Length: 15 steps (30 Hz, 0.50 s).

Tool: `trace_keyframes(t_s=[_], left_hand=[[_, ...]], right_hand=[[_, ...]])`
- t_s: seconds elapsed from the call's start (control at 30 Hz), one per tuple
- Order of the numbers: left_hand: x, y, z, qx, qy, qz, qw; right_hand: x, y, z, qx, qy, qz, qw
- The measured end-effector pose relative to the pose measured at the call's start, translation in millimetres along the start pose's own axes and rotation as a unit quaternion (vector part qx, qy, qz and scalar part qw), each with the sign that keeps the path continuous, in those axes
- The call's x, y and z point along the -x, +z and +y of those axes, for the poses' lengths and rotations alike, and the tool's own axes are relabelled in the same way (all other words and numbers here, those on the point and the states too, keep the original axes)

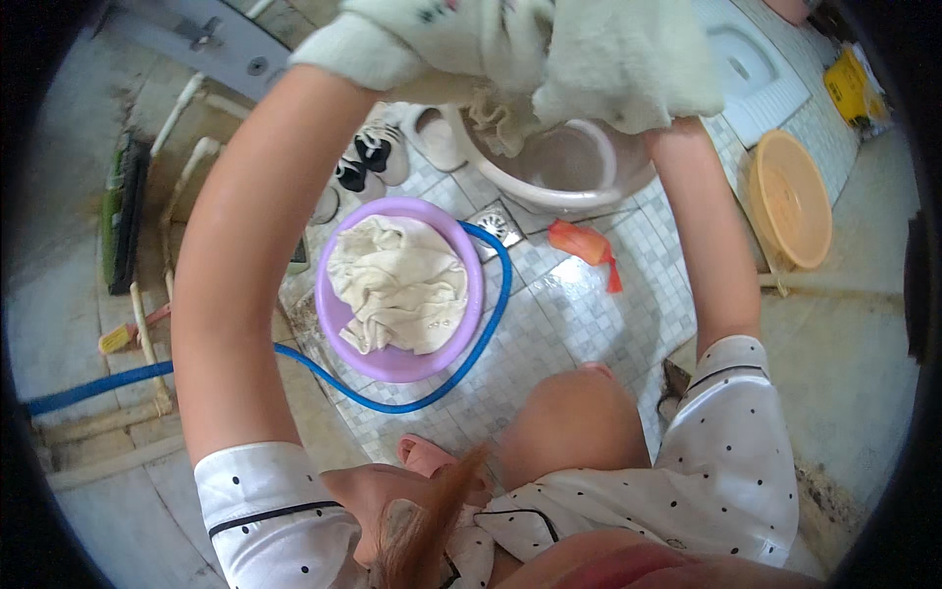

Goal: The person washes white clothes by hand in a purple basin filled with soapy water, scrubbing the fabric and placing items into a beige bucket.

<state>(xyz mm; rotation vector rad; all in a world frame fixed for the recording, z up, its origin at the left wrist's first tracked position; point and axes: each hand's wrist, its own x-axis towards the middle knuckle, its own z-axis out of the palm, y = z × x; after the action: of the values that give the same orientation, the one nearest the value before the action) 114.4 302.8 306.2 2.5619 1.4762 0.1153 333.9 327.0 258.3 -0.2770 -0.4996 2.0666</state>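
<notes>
A white cloth garment (628, 69) with small dark and pink marks is raised at the top of the view. It covers both my hands, so their fingers are hidden. My left forearm (285, 157) runs up into a cuff-like fold of it. My right forearm (692, 206) reaches the garment's lower right corner. Below it stands a large pale basin (559, 199), and a thin cream strip of cloth hangs down in front of that basin. A round purple basin (392, 371) on the floor holds a crumpled cream cloth (402, 280).
A blue hose (505, 294) curves around the purple basin. Orange-red plastic (579, 241) lies near a floor drain (494, 225). Black-and-white shoes (378, 157) stand at the far left. An orange basin (791, 199) leans by the right wall, near a squat toilet (751, 74).
</notes>
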Motion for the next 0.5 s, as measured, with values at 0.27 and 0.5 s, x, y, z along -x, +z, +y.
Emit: trace_keyframes(t_s=[0.27,0.5], left_hand=[[-93.6,123.1,17.5,0.013,0.05,-0.098,0.994],[-106.1,143.4,-7.5,0.008,0.066,-0.145,0.987]], right_hand=[[25.7,-83.4,-8.3,0.079,-0.058,0.362,0.927],[88.3,-105.1,21.0,0.736,-0.226,0.323,0.55]])
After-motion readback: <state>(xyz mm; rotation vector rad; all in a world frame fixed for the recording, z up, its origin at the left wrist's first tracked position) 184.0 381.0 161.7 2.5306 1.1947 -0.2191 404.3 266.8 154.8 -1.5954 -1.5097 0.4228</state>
